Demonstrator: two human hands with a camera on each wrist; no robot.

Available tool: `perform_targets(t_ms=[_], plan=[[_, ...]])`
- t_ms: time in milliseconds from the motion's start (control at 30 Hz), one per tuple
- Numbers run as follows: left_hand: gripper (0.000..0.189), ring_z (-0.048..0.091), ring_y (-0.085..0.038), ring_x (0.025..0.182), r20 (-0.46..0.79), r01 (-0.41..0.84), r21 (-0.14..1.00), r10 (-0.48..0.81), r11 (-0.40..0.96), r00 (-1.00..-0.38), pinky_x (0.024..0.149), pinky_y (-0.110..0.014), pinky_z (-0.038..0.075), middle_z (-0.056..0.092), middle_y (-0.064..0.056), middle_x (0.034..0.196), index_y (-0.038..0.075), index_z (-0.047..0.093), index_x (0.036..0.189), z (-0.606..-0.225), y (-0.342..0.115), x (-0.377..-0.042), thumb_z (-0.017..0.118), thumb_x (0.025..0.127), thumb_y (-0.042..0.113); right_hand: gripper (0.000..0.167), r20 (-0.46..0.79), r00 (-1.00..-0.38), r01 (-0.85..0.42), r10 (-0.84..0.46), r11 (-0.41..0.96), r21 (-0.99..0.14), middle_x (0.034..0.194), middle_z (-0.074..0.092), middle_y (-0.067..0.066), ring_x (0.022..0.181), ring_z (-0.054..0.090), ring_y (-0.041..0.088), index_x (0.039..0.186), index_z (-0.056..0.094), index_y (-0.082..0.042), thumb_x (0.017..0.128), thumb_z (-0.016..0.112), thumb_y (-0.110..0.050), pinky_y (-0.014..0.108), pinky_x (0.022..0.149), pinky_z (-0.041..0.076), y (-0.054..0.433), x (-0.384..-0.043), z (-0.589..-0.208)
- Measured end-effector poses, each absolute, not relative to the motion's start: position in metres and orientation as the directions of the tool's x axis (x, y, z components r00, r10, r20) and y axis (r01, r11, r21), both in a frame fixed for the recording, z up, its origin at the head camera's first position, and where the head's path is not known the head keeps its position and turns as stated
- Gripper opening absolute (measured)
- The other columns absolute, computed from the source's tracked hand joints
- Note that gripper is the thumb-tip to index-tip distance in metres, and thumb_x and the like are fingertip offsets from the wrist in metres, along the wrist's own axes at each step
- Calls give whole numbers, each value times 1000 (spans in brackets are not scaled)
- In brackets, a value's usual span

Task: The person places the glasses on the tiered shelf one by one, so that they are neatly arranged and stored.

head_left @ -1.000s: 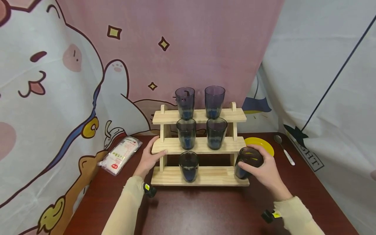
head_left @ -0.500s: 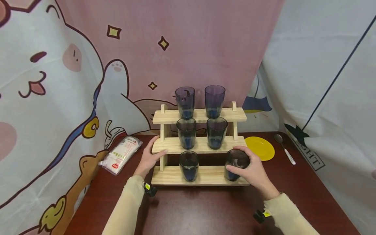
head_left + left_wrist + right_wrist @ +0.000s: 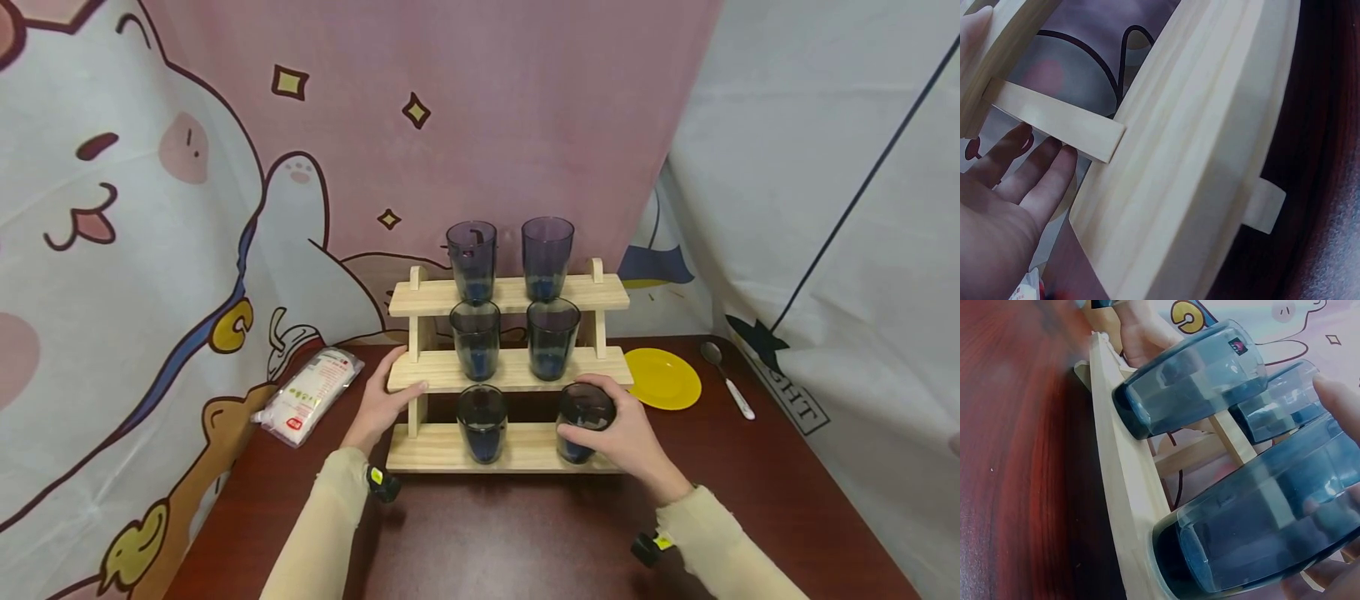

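A three-tier wooden display rack [image 3: 517, 450] stands on the table and bears several tinted drinking glasses. My right hand [image 3: 628, 433] grips a dark glass [image 3: 583, 408] by its upper part, thumb in front and fingers round the far side. In the right wrist view this glass [image 3: 1241, 531] has its base on the bottom shelf. Left of it on that shelf stands another glass [image 3: 482, 425], apart from it. My left hand [image 3: 378, 407] holds the left end of the middle shelf; in the left wrist view the fingers [image 3: 1047, 181] lie against the rack's upright [image 3: 1057, 119].
Two glasses [image 3: 476, 342] stand on the middle shelf and two more [image 3: 547, 258] on the top one. A yellow plate [image 3: 663, 379] and a spoon [image 3: 727, 382] lie to the right. At the left lies a white plastic-wrapped packet [image 3: 309, 396]. A printed cloth [image 3: 540, 108] hangs behind.
My right hand has moved left with its glass, from the bottom shelf's right end toward the other glass, uncovering the yellow plate. My left hand stays on the rack.
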State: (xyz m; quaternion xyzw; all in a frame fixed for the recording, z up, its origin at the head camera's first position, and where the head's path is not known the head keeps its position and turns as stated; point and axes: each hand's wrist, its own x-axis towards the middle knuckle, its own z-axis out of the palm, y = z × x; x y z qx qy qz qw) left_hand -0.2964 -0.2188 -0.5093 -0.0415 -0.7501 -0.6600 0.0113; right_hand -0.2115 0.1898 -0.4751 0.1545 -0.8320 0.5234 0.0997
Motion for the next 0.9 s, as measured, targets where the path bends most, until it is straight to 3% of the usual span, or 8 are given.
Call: perform_targets(t_ms=[233,600,900], plan=[[84,62,-22,106,51,59,988,63,142,-997,86,-33,55,49,-15,153,20,40,162,-488,-215,-284,85,91,15,70,332,-928,-373,-172,378,-847,124,71,5,109,69,32,139,61,-13,79,96,-24,40,93,57,183,-215,-479],[83,62,-23,107,55,63,989,61,132,-997,86,-33,55,50,-14,153,22,41,162,-483,-213,-280,84,91,14,67,336,-919,-390,-207,351,-851,121,72,1,104,70,26,139,63,-17,81,94,-27,44,89,58,171,-216,-478],[82,64,-20,102,54,61,990,58,123,-997,85,-34,56,50,-16,151,25,43,160,-484,-213,-279,84,91,13,68,295,-929,-358,-222,346,-867,126,69,-1,110,67,23,140,62,-20,81,94,-29,44,93,55,165,-215,-478]])
